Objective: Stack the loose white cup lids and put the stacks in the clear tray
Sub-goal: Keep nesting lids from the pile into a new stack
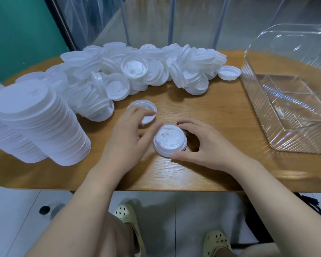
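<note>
Right now the clear tray (289, 101) has no lids in it. Left of the tray, the right hand (208, 145) curls round a small white lid stack (170, 140), dome up. The left hand (130, 134) touches a loose lid (146, 111) with bent fingers, beside that stack.

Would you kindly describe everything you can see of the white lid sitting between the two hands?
The white lid looks like thin, matte moulded plastic, round, with a raised domed top and a wider rim at its base. Its top face shows an embossed sip tab near one edge and faint raised lettering along the other. It sits dome up on the wooden table, near the front edge. The right hand curls round it, thumb and fingertips at its rim; the left hand is close beside it, and I cannot tell whether it touches.
</note>
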Motion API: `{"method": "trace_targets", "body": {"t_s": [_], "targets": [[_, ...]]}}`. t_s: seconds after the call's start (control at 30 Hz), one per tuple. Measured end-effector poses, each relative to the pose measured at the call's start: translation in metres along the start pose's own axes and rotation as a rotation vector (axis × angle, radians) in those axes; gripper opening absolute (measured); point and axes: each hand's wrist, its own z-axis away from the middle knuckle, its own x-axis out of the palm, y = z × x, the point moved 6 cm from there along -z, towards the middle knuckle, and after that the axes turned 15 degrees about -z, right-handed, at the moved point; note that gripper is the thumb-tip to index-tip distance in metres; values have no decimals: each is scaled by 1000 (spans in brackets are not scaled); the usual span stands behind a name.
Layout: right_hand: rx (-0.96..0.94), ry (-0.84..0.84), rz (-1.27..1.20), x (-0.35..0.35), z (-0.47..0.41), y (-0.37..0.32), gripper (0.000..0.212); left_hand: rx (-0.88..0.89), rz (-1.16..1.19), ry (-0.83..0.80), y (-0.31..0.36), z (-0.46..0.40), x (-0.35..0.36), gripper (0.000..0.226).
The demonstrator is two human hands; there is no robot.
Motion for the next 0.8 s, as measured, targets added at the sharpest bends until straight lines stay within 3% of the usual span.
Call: {"method": "trace_targets", "body": {"t_s": [0.07, 0.23, 0.47, 0.53, 0.63, 0.7, 0.8], "targets": [[-2, 3, 0, 0, 0, 1, 88, 0, -111, 61, -11, -7, -5, 29], [28, -2, 26, 1, -1, 6, 94, -46, -273, -105, -34, -19, 8, 34], [30, -8, 46, 2, -2, 5, 94, 12, -309, -5, -31, -16, 0, 3], [31, -9, 47, 2, -2, 5, 93, -3, -115, 83, -24, -12, -8, 3], [33, -3, 55, 2, -3, 6, 94, -252, 536, 202, -20, -3, -20, 6], [43, -2, 53, 2, -3, 7, 95, -385, 880, 160, -17, 1, -14, 6], [30, -2, 59, 3, -4, 6, 93, -489, 1141, -7, -12, 4, 0, 15]]}}
